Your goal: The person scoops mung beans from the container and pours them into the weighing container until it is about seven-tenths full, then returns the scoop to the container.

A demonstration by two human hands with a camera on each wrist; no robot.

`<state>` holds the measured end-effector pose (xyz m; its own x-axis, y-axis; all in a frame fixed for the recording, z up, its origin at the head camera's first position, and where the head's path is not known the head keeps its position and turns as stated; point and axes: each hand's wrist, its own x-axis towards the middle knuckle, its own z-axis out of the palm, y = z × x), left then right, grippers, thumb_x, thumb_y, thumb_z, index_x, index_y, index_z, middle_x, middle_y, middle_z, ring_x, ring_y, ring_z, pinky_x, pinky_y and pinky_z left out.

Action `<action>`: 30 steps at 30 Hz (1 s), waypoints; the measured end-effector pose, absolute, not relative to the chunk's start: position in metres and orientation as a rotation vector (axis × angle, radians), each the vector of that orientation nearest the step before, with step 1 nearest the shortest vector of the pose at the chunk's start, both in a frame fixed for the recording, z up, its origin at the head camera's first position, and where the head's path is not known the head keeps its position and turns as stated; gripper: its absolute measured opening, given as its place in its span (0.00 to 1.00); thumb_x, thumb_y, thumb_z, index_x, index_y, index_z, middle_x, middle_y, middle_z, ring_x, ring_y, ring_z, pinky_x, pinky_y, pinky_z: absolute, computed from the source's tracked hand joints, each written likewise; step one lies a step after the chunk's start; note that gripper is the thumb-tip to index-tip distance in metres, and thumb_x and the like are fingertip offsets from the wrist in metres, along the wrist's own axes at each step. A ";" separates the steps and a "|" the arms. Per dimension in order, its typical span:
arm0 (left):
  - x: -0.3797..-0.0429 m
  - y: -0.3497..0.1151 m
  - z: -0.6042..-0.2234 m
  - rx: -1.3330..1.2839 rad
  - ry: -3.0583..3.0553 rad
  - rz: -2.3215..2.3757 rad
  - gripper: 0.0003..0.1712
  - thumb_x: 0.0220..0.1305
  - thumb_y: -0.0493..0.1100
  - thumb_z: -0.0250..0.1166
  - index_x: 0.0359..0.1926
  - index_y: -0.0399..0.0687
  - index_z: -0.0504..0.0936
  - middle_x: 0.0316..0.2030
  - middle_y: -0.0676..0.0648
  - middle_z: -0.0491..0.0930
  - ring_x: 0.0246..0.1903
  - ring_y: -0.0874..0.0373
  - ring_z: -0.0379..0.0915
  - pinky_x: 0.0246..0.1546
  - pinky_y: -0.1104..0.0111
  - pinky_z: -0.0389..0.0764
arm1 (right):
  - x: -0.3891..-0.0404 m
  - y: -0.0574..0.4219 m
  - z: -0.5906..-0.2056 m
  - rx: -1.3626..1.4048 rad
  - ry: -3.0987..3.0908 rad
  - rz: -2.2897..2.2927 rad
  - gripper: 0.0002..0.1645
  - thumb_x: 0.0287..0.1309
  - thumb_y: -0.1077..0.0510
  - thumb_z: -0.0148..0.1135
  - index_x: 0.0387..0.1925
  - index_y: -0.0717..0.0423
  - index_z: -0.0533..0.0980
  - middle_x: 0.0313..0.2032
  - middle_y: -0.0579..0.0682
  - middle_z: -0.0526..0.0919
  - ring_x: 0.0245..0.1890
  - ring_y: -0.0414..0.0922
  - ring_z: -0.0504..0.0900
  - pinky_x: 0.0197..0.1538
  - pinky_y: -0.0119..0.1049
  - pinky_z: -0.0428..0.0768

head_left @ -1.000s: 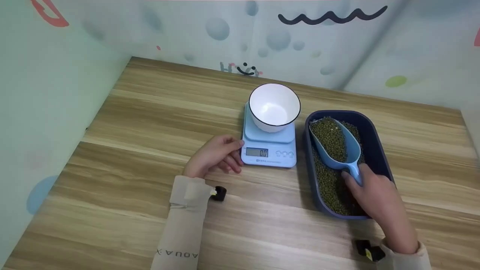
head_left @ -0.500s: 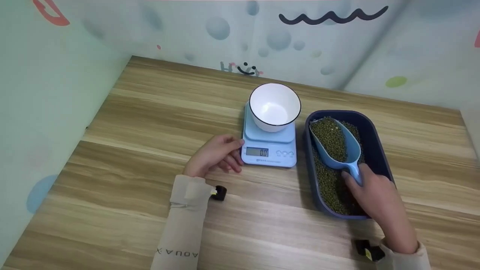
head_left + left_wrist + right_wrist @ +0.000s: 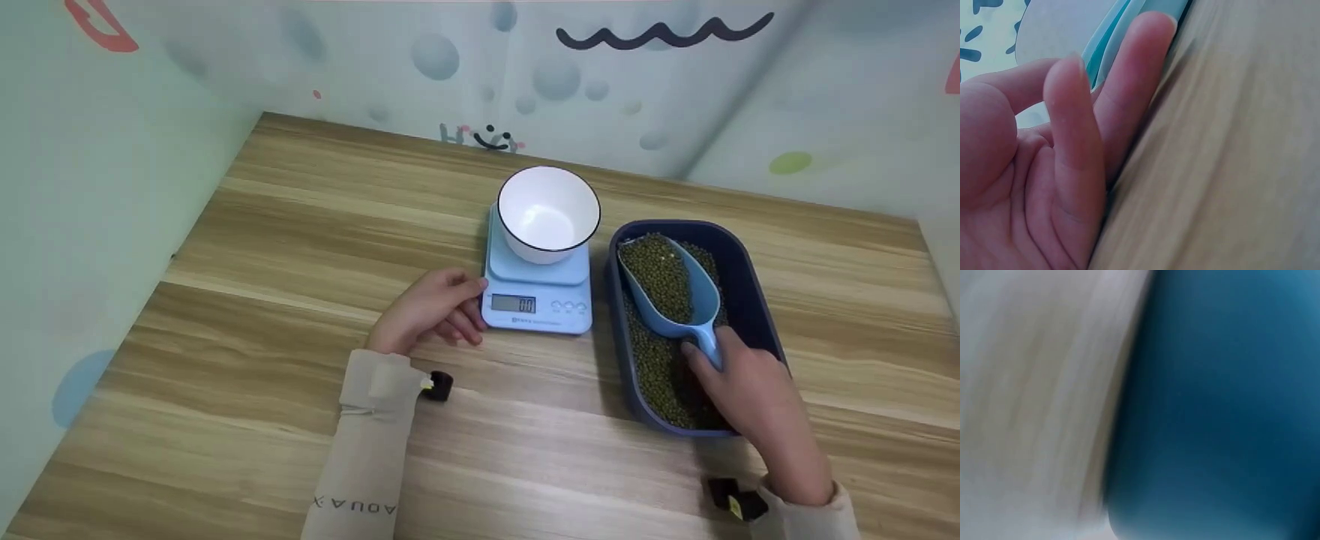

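Note:
In the head view, a light-blue kitchen scale (image 3: 536,309) bears a white bowl (image 3: 550,210) with a dark rim, and its display reads zero. My left hand (image 3: 431,309) touches the scale's left edge with loosely bent fingers; the left wrist view shows those fingers (image 3: 1075,129) beside the scale's side, low against the tabletop. My right hand (image 3: 757,386) grips the handle of a blue scoop (image 3: 705,289). Small green beans (image 3: 656,274) fill the scoop, which lies in a dark-blue bin (image 3: 750,292) of the same beans. Only the bin's blurred outer wall (image 3: 1219,405) fills much of the right wrist view.
Everything stands on a wood-grain table (image 3: 300,225). A printed wall (image 3: 420,67) runs along its back edge, and a pale wall (image 3: 97,187) borders the left. The bin is just right of the scale, with a narrow gap between them.

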<state>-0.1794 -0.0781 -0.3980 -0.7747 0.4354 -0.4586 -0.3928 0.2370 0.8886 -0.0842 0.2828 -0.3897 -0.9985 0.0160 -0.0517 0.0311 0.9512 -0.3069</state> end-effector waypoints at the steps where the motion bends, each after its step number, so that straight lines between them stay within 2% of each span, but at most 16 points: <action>1: -0.179 -0.078 -0.398 0.040 1.854 1.613 0.18 0.69 0.50 0.51 0.42 0.37 0.72 0.35 0.32 0.80 0.28 0.47 0.82 0.19 0.69 0.78 | -0.084 0.283 -0.390 0.039 3.052 -0.482 0.25 0.63 0.39 0.47 0.28 0.57 0.63 0.16 0.50 0.62 0.15 0.47 0.65 0.18 0.36 0.60; 19: -0.179 -0.078 -0.396 0.036 1.870 1.599 0.18 0.69 0.50 0.51 0.43 0.38 0.72 0.36 0.32 0.81 0.29 0.46 0.82 0.20 0.68 0.78 | -0.085 0.283 -0.390 0.041 3.020 -0.484 0.26 0.64 0.38 0.45 0.30 0.58 0.63 0.16 0.50 0.64 0.16 0.47 0.65 0.18 0.36 0.60; 30: -0.180 -0.078 -0.399 0.007 1.852 1.617 0.18 0.68 0.50 0.51 0.42 0.38 0.72 0.34 0.34 0.81 0.28 0.47 0.82 0.18 0.69 0.78 | -0.083 0.282 -0.390 0.006 3.066 -0.494 0.23 0.64 0.41 0.47 0.28 0.58 0.63 0.16 0.48 0.60 0.14 0.46 0.63 0.18 0.35 0.59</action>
